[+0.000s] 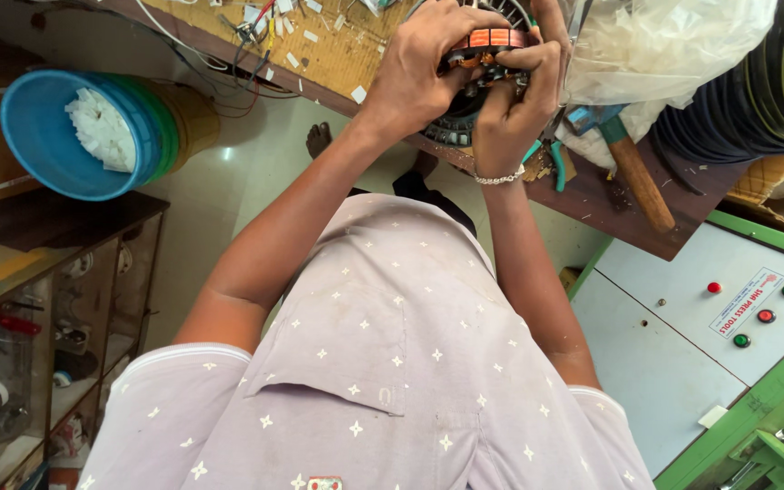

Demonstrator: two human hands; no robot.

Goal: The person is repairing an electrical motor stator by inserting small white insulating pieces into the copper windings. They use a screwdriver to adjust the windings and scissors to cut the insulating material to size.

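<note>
The workshop had a pale tiled floor, and a dark wooden workbench (592,195) ran across the far side, littered on its far left with cut wires and white paper slips. On it, at the far middle of the view, sat a round motor stator (465,122), its toothed laminated rim showing below the hands and orange-red coil windings on top. The left hand (424,59) was clamped over the stator's left and top, fingers curled down onto the windings; the right hand (510,113), a bracelet at its wrist, pinched closed on the winding at the near right edge (whether wire or insulation lay under the fingertips could not be told). Judging from this, the step in hand was dressing or seating a coil, and the next move would call for firm, steady finger pressure while the left hand kept the ring from turning. The stator looked tipped, its flat face turned towards the person; being a ring, it had no clear long axis. A wooden-handled hammer (637,177) lay just right of the hands, a blue tub (34,136) of white scraps well to the left, and a green control cabinet (682,336) with coloured buttons near right.
</note>
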